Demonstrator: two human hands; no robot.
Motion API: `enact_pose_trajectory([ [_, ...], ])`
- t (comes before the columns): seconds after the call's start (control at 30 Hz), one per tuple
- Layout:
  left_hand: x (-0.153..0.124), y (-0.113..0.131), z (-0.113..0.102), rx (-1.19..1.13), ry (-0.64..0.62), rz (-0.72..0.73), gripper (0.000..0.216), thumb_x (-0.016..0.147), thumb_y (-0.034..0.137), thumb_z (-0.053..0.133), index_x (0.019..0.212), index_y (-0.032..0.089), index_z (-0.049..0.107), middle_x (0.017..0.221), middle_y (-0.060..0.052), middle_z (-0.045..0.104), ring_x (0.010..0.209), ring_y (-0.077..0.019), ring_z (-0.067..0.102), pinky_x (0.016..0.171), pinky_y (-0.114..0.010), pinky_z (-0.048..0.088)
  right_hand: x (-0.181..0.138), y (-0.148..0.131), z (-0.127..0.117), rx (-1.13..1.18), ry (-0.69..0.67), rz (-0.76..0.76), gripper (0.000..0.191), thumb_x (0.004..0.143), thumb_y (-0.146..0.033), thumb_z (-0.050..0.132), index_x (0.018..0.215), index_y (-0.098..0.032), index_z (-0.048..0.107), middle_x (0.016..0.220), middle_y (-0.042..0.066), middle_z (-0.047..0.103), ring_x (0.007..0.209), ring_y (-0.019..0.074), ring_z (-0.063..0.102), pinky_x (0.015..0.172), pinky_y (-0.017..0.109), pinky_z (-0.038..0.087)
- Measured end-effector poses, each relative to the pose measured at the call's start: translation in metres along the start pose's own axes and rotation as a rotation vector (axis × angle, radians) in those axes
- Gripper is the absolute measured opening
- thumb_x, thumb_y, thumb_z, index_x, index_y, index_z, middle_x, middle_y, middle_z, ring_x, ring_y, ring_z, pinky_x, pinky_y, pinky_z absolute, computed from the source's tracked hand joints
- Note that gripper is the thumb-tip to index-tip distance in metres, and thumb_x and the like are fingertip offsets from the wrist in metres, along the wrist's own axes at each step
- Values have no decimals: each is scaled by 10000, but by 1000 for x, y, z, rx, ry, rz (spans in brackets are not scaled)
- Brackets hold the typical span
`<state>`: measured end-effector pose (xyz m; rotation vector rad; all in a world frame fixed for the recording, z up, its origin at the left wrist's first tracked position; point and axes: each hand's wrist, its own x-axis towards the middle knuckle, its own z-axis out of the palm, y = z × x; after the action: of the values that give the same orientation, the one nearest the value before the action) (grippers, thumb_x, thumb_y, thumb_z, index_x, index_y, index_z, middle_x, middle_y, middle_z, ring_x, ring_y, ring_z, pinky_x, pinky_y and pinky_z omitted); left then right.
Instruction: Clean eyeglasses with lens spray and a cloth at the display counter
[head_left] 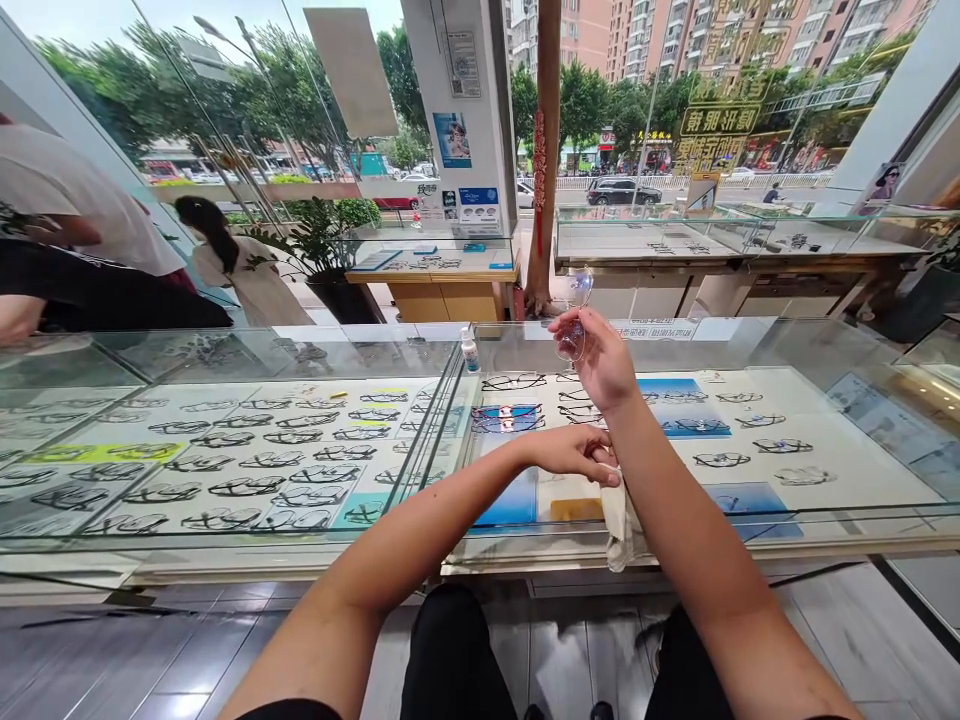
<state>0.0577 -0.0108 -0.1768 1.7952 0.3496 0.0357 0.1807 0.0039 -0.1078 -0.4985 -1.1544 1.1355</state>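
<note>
My right hand (606, 355) is raised above the far edge of the glass counter. Its fingers are closed on a pair of eyeglasses (579, 288) with thin rims and clear lenses, held up on end. Lower down, my left hand (574, 452) reaches across in front of my right forearm. Its fingers curl on a pale cleaning cloth (619, 525) that hangs down by the counter's front edge; the forearm hides part of it.
The glass display counter (300, 545) holds rows of eyeglasses (247, 487). A small white bottle (469, 350) stands on its glass top. Across the aisle are more display cases (630, 235) and a potted plant (330, 250). Two people (75, 200) are at the left.
</note>
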Motion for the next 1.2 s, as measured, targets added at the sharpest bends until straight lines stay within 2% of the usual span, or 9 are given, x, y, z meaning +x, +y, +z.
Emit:
enact_pose_trajectory([
  [0.13,-1,1,-7,-164,128,45,551,757,619,971,961,190,691,779,23,624,711,-130,552,707,-294,457,-2,-17,5,-34,-9,12,346,979,-638,739,933,-295,719,1016,37,796,990,211,708,851,362,551],
  [0.27,-8,9,-21,-333,408,135,537,716,565,994,890,181,662,757,36,591,676,-104,525,648,-249,404,1,-24,-2,-28,15,23,326,965,-619,742,934,-296,717,1033,37,798,977,210,699,819,358,544],
  [0.47,-20,9,-56,-639,825,347,495,716,484,985,814,189,599,671,61,520,563,-81,448,539,-221,356,6,-16,-24,53,60,57,257,926,-530,794,931,-281,733,994,26,791,904,188,674,766,327,529],
  [0.57,-24,5,-72,-702,938,408,387,805,412,936,845,181,628,615,83,468,511,-66,383,522,-209,338,6,-7,-30,63,68,105,258,892,-518,817,923,-273,743,974,21,789,872,176,665,742,310,521],
  [0.67,-26,1,-82,-746,977,456,335,889,395,905,883,178,649,552,114,392,457,-52,300,505,-200,315,4,5,-32,49,58,151,287,869,-538,831,918,-269,744,963,24,790,852,176,660,725,307,511],
  [0.77,-26,-2,-86,-768,977,477,345,915,437,909,912,195,663,510,130,343,435,-62,312,513,-199,349,1,18,-30,14,23,196,351,842,-593,843,904,-261,747,929,38,785,846,192,659,709,316,498],
  [0.87,-26,-4,-87,-741,981,460,366,899,465,925,917,188,688,534,112,442,450,-63,372,523,-199,379,-5,26,-26,-14,-45,257,399,805,-628,864,889,-249,769,880,44,778,826,197,654,704,317,487],
  [1.03,-28,-1,-84,-682,991,425,390,858,465,957,889,158,719,568,70,552,474,-64,474,508,-199,382,-11,29,-19,-72,-152,291,399,829,-639,849,867,-246,797,895,46,794,811,193,631,724,319,476],
  [1.2,-30,5,-79,-600,932,386,467,857,554,935,804,156,696,619,11,655,473,-94,545,524,-241,451,-12,33,-17,-127,-197,297,401,826,-626,854,836,-228,802,867,43,785,808,183,615,732,309,443],
])
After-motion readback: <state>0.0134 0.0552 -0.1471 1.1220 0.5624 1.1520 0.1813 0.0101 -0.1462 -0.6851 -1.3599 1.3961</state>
